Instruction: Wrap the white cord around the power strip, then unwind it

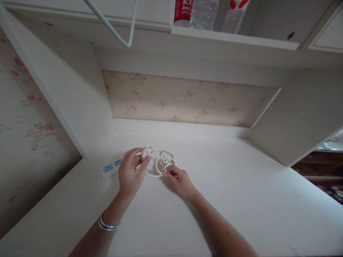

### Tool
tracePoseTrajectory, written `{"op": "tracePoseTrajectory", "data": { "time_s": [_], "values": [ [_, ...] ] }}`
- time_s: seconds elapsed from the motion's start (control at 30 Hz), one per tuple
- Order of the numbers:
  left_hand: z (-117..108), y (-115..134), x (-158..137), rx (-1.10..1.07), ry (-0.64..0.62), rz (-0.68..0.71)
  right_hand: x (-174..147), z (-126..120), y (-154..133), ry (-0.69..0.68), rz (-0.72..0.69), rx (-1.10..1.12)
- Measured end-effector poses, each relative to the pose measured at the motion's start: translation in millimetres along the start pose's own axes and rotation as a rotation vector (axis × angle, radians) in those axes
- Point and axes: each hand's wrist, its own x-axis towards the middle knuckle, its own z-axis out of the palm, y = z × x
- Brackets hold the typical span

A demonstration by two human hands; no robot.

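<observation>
My left hand (132, 170) is closed on a white plug (145, 153), whose metal prongs point to the upper right. Beside it, a white power cord (158, 165) lies in loose loops on the white desk (214, 203). My right hand (180, 181) pinches the cord at the lower right of these loops. Left of my left hand rests a white power strip (109, 171) with blue sockets, its right part hidden behind the hand.
White side panels (66, 82) stand left and right of the desk. A shelf (233, 41) with several plastic bottles (205, 14) hangs above. A pale bent rod or cable (107, 28) dangles at the upper left. Floral wallpaper (174, 100) shows behind.
</observation>
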Motion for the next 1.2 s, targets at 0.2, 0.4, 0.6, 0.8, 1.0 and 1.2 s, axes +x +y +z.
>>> {"op": "tracePoseTrajectory", "data": {
  "time_s": [0.2, 0.4, 0.6, 0.8, 1.0, 1.2],
  "values": [
    [0, 4, -3, -0.099, -0.238, -0.005, 1, 4, 4, 0.004, 0.031, 0.033],
    [7, 4, -12, 0.077, -0.389, 0.179, 1, 2, -2, 0.184, -0.006, -0.008],
    [12, -2, -18, 0.093, -0.465, 0.283, -3, -29, -19, 0.35, -0.097, 0.094],
    [17, -2, -25, 0.072, -0.531, 0.218, -6, -34, -30, -0.009, -0.33, -0.147],
    [9, 0, -11, 0.107, -0.694, 0.169, -8, -41, -26, 0.063, -0.315, -0.24],
    [1, -8, -3, 0.236, -0.897, 0.199, -5, -68, -13, 0.29, -0.19, -0.28]
  ]
}}
